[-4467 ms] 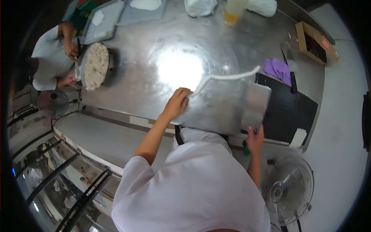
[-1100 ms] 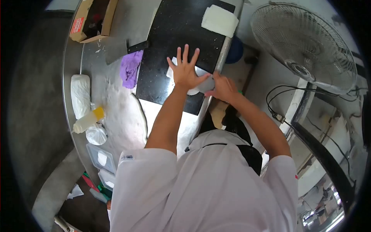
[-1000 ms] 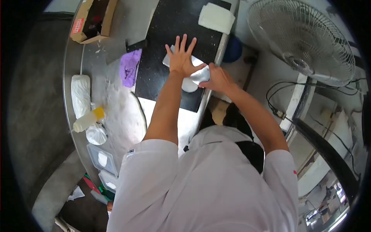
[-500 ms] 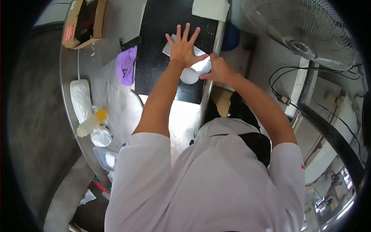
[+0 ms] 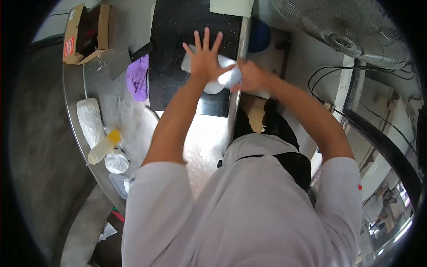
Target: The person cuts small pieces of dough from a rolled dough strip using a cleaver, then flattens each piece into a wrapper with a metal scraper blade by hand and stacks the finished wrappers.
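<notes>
A broad, shiny metal blade (image 5: 229, 79) lies flat over the black board, shaped like a cleaver. My left hand (image 5: 205, 62) presses on top of it, fingers spread wide and palm down. At the blade's right end my right hand (image 5: 250, 76) is closed around it, slightly smeared by motion; any handle is hidden in the fist. From under the blade's near edge a thin white round disc (image 5: 214, 87), like a dough wrapper, sticks out in part.
The black board (image 5: 173, 84) rests on a metal table. To its left are a purple cloth (image 5: 137, 79), another cleaver (image 5: 119, 67), a cardboard box (image 5: 102, 29), a yellow-capped bottle (image 5: 104, 147) and white bags (image 5: 90, 120). A white block (image 5: 231, 6) sits at the far end; a fan (image 5: 342, 41) stands right.
The whole view has shifted slightly. The blade's right end and my right hand have swung a little, and the blade covers more of the white disc. My left hand stays spread on the blade.
</notes>
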A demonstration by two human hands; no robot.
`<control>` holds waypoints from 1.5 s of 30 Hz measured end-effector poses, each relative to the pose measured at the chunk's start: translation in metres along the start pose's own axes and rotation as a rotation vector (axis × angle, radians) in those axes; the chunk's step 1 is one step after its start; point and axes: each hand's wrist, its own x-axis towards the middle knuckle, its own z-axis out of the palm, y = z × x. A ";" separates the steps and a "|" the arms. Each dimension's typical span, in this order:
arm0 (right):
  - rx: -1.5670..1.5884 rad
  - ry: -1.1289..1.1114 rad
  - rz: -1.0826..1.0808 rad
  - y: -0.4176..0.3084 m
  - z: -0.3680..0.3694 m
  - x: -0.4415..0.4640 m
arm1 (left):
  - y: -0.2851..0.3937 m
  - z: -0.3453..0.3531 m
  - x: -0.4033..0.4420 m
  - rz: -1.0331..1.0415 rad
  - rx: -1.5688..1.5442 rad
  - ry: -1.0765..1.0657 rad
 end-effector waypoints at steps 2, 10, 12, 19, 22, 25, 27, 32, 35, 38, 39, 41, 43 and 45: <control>-0.028 -0.070 0.063 0.003 0.028 -0.030 | 0.015 -0.001 -0.029 0.026 0.004 -0.111; -0.247 -0.051 -0.054 -0.002 -0.058 0.032 | -0.008 0.005 0.033 -0.080 0.028 0.117; -0.197 -0.089 -0.076 -0.002 -0.044 0.024 | -0.011 0.010 0.017 -0.042 0.019 0.070; -0.134 -0.040 -0.166 0.034 -0.036 0.018 | 0.010 0.007 0.019 -0.073 0.012 0.040; -0.305 -0.071 -0.157 0.015 -0.068 0.043 | -0.009 0.015 0.036 -0.095 0.012 0.147; -0.234 -0.194 -0.115 0.003 -0.059 0.028 | -0.007 0.011 0.018 -0.060 0.059 0.032; -0.170 -0.180 -0.188 0.020 -0.032 0.019 | 0.004 0.016 0.001 -0.020 0.032 0.024; -0.180 -0.007 -0.172 0.046 -0.050 0.046 | 0.002 0.015 0.042 -0.045 0.026 0.148; -0.224 0.055 -0.184 0.021 -0.070 0.033 | -0.014 0.020 0.055 0.017 0.083 0.121; -0.158 -0.048 -0.100 0.008 -0.021 0.012 | -0.017 0.004 0.013 0.133 0.101 -0.058; -0.109 -0.094 -0.049 0.006 -0.004 0.005 | -0.019 -0.001 -0.003 0.187 0.106 -0.114; -0.135 0.010 -0.071 0.016 0.012 0.001 | -0.026 0.006 0.005 0.242 0.071 -0.080; 0.082 0.126 -0.161 0.029 0.001 0.014 | -0.030 -0.003 0.038 0.334 0.044 0.012; -0.011 0.108 -0.056 0.015 -0.018 0.030 | -0.036 -0.004 0.063 0.330 0.035 0.077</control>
